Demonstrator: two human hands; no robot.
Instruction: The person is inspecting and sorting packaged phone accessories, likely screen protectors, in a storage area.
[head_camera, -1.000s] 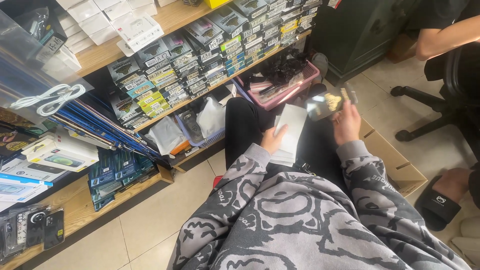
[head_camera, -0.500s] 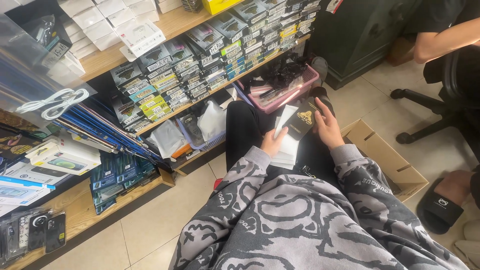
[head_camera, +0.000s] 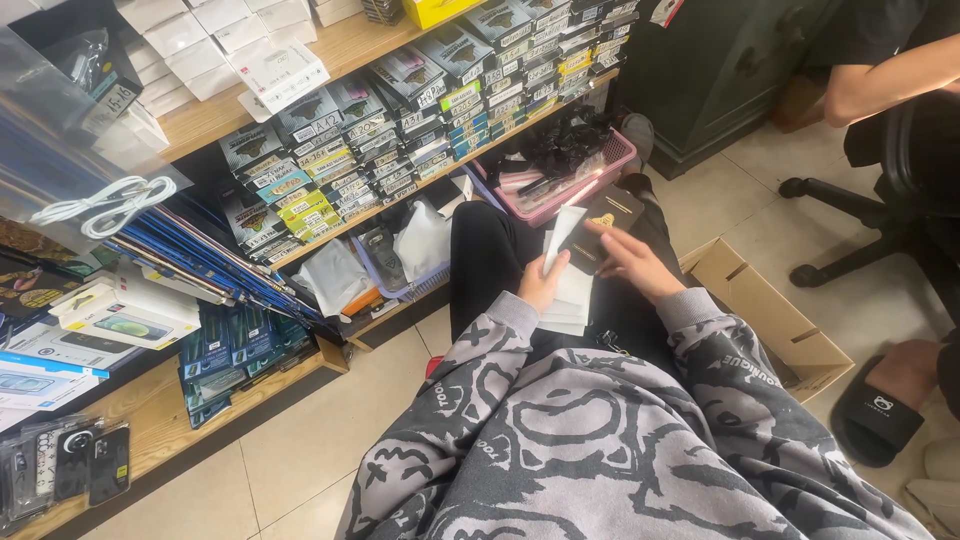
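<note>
White card sheets are lying on the person's lap, and the left hand is pinching one of them upright, its long axis running from near to far. Just to the right, the right hand is resting with loose, spread fingers on a dark flat box, so this hand is nearer to the box.

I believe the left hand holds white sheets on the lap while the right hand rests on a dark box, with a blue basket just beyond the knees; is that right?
Nearly: the basket beyond the knees is pink, not blue. The head view shows this. The left hand does hold white sheets on the lap, and the right hand rests on the dark box.
</note>
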